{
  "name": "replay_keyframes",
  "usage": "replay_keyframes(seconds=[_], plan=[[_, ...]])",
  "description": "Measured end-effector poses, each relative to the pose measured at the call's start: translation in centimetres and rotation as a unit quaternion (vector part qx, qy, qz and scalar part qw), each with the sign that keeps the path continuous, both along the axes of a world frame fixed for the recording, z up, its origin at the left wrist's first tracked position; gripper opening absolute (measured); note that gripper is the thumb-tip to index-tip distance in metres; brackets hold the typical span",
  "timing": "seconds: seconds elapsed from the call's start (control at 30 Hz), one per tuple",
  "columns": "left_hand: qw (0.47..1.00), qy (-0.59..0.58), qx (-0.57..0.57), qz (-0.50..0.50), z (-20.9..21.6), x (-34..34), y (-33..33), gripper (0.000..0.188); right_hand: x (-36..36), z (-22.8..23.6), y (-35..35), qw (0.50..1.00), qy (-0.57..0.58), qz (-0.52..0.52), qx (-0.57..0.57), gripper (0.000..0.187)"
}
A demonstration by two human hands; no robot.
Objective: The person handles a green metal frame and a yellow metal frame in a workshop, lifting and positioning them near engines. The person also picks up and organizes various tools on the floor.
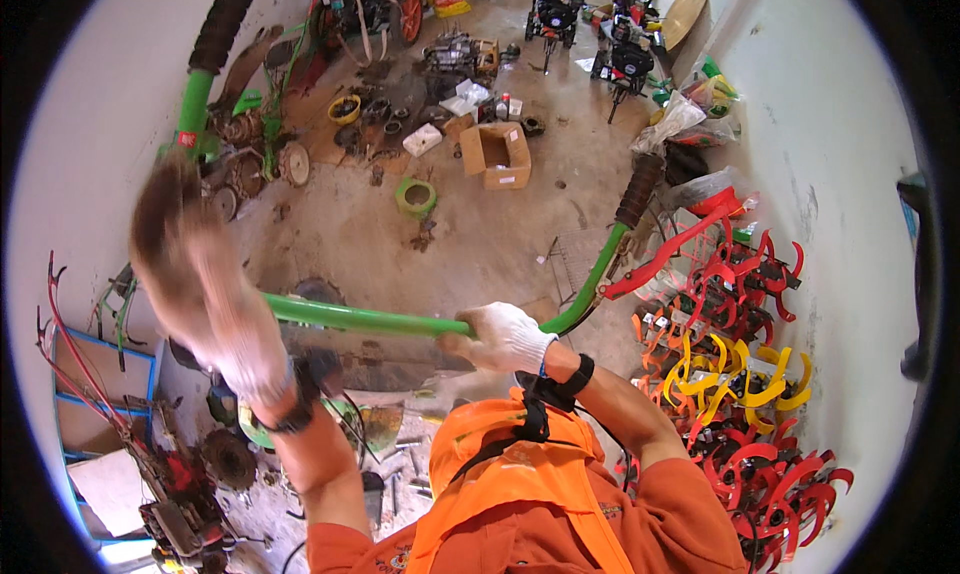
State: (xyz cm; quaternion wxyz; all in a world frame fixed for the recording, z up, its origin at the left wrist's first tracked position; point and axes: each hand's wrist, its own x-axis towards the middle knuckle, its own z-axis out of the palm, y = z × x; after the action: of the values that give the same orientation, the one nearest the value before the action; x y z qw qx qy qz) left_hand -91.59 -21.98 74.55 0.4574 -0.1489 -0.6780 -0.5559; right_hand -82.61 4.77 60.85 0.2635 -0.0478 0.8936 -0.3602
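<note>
A green tubular handlebar runs across in front of me and bends up at both sides. Each end has a ribbed dark grip, one at the far left and one at the right. My right hand, in a whitish work glove, is wrapped round the bar right of its middle. My left hand, in a glove with a dark brown, dirty-looking part, is raised over the bar's left bend. Motion smears its fingers, so whether it touches the bar is unclear. A red lever sticks out beside the right bend.
Red curved tiller blades and yellow ones are heaped along the right wall. An open cardboard box, a green ring-shaped part and a yellow bowl lie on the floor ahead. Small machines stand farther back.
</note>
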Motion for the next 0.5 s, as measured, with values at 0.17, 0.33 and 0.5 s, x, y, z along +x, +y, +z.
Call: replay_keyframes(seconds=[0.17, 0.33, 0.5], plan=[[0.981, -0.021, -0.192, 0.004, 7.9, -7.1, 1.3, 0.062, 0.6, -0.7, 0.1, 1.000, 0.005, -0.018, -0.003, 0.052], [0.937, -0.076, -0.314, 0.133, 7.9, -7.9, 1.8, 0.072, 1.2, -2.1, 0.2, 0.999, 0.035, -0.029, -0.006, 0.048], [0.901, -0.061, -0.394, 0.172, 7.5, -7.8, 1.6, 0.076, 1.7, -2.4, 0.1, 0.998, 0.041, -0.033, -0.023, 0.047]])
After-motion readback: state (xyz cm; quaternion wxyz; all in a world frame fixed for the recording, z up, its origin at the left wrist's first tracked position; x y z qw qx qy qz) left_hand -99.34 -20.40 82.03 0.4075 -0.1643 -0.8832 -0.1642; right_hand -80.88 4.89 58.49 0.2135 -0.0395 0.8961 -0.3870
